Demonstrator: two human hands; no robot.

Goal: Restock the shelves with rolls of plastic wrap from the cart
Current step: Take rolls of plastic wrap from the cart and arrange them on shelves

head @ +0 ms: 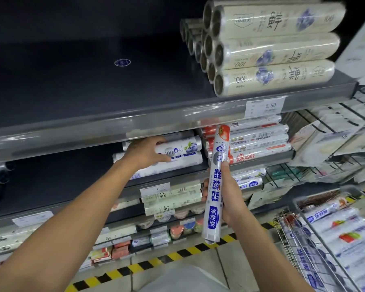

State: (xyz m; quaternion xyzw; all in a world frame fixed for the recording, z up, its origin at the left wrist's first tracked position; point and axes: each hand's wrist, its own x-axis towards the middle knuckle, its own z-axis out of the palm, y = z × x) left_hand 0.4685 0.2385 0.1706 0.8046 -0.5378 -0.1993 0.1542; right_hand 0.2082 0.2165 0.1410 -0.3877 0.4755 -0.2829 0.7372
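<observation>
Two hands are busy in my head view. My left hand curls thumb and fingers round a blueberry-print roll lying crosswise on the middle shelf. My right hand, nearer the red-print stack, grips a tomato-print roll almost upright. That stack lies just beyond and above it, its rolls crosswise, so I judge the held roll must turn flat. The cart sits lower right.

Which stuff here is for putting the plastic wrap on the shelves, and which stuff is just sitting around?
For the job:
tomato-print roll held in the right hand
blueberry-print roll gripped by the left hand
wire cart holding spare rolls

Just sitting around:
cream rolls on the top shelf
5.90 price tag
striped floor tape
round blue sticker
</observation>
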